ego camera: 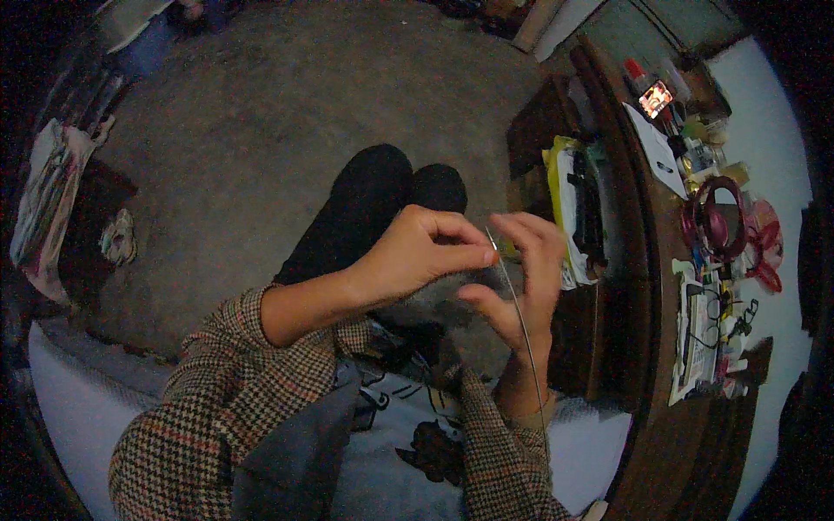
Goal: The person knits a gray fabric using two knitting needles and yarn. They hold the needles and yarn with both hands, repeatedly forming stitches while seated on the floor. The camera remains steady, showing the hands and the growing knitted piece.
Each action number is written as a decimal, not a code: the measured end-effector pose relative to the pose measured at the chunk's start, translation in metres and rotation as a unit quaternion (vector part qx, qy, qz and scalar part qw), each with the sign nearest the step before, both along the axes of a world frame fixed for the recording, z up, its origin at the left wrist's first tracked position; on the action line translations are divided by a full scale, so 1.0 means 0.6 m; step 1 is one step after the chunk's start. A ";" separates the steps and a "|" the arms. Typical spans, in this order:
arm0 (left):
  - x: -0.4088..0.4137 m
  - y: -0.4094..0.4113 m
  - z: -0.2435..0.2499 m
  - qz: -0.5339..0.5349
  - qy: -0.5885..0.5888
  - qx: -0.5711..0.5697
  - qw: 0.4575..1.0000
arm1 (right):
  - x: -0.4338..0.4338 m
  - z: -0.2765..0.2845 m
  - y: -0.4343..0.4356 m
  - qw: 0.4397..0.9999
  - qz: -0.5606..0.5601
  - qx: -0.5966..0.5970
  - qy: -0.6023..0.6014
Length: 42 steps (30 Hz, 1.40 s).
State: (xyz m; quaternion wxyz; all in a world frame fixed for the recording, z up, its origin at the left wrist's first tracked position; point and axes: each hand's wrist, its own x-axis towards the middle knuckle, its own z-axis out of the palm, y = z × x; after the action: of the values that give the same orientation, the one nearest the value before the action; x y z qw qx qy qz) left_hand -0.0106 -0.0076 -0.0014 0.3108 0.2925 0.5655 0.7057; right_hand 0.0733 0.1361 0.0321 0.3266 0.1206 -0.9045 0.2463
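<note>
My left hand is above my knees, thumb and index fingertip pinched on a thin grey strand, a cord or wire. Just above the pinch a short bright metallic piece shows; whether it is a needle, I cannot tell. From the fingertips the strand runs down across the palm and wrist of my right hand towards the checked sleeve. That right hand is slightly blurred, its thumb and fingers spread apart around the strand without gripping it.
At right a dark wooden desk bears a lit screen, eyeglasses, a dark red round-framed object and small bottles. A yellow-and-white bag sits beneath its edge. A cloth-covered item stands left on the floor.
</note>
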 end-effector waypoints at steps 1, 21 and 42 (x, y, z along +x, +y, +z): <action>-0.003 -0.002 0.001 0.011 0.019 -0.014 1.000 | 0.007 -0.002 0.002 1.000 -0.024 0.018 0.006; 0.002 0.004 -0.012 -0.030 -0.123 0.080 0.989 | 0.031 -0.024 0.031 0.998 -0.003 -0.058 -0.022; -0.002 0.002 0.006 -0.041 -0.121 0.040 0.991 | 0.044 -0.001 0.043 0.999 -0.018 0.046 0.021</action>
State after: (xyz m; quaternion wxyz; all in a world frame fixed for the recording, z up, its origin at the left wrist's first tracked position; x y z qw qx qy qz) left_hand -0.0116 -0.0066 0.0023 0.3939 0.2400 0.4822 0.7448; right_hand 0.0997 0.1618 0.0317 0.3443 0.1240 -0.9099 0.1956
